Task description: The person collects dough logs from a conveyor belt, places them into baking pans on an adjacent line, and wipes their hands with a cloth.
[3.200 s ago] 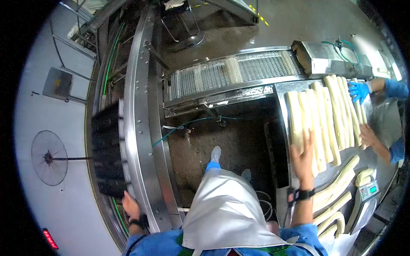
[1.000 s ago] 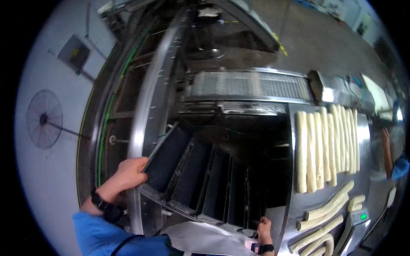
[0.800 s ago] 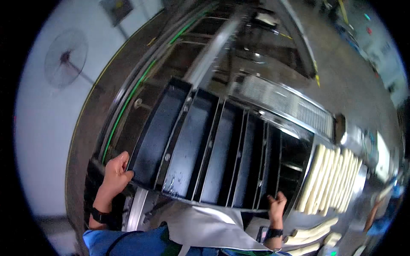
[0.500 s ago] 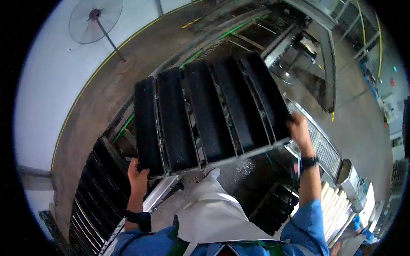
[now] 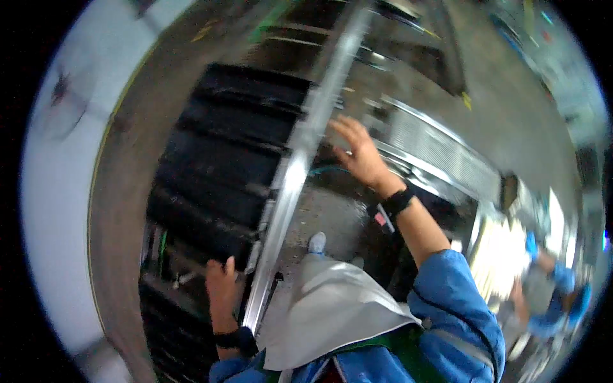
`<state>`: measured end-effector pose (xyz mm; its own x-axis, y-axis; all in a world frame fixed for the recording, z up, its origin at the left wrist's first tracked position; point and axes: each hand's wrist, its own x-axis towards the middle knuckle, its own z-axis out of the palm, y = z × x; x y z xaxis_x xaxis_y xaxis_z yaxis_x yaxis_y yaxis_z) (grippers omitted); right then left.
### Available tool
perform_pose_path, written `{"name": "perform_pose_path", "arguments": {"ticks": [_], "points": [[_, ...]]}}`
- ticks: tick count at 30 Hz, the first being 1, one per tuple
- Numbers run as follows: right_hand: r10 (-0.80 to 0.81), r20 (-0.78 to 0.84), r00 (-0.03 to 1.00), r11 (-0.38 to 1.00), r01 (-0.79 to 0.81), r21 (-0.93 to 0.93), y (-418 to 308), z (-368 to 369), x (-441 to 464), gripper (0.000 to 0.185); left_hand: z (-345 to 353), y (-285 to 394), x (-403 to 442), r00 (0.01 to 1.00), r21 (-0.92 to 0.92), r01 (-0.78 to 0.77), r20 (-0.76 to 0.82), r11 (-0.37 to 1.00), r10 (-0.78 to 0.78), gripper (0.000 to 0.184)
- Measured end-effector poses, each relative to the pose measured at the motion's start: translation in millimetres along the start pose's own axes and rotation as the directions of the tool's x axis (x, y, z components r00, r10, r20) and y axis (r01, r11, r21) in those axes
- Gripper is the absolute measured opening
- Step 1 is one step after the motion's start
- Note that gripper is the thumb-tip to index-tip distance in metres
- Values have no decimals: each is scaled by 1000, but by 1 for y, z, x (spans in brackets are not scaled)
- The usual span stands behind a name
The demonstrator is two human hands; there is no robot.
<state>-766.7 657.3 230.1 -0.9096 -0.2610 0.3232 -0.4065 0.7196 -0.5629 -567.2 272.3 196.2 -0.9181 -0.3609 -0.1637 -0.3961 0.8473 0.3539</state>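
A ribbed black tray (image 5: 217, 153), made of several long trough-like sections, lies on the conveyor frame to the left, along a bright metal rail (image 5: 290, 179). My left hand (image 5: 221, 284) is just below the tray's near edge, with its fingers apart and nothing visible in them; whether a fingertip touches the tray I cannot tell. To the right of the rail, my right hand (image 5: 363, 156) hangs in the air, fingers spread and holding nothing. Motion blurs much of the view.
Another black slotted tray (image 5: 172, 332) sits lower on the conveyor. A perforated metal surface (image 5: 440, 147) extends at the right, near a stack of pale rods (image 5: 495, 255). A co-worker in blue sleeves (image 5: 562, 300) is beside the rods. A fan (image 5: 64, 92) stands by the wall.
The black tray, held up in both hands before, now rests on the conveyor at the left. Both hands have let go, and the right hand has moved left and away from it.
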Motion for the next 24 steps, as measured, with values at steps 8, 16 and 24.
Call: {"name": "perform_pose_path", "arguments": {"ticks": [8, 16, 24], "points": [[807, -591, 20, 165, -968, 191, 93, -169, -412, 63, 30, 138, 52, 839, -648, -231, 245, 725, 486, 18], [847, -484, -220, -254, -967, -6, 120, -240, -582, 79, 202, 418, -159, -236, -632, 252, 694, 733, 680, 52], [908, -419, -6, 79, -980, 185, 97, -251, -623, 65, 324, 433, -335, -331, -331, 306, 842, 893, 426, 72]]}}
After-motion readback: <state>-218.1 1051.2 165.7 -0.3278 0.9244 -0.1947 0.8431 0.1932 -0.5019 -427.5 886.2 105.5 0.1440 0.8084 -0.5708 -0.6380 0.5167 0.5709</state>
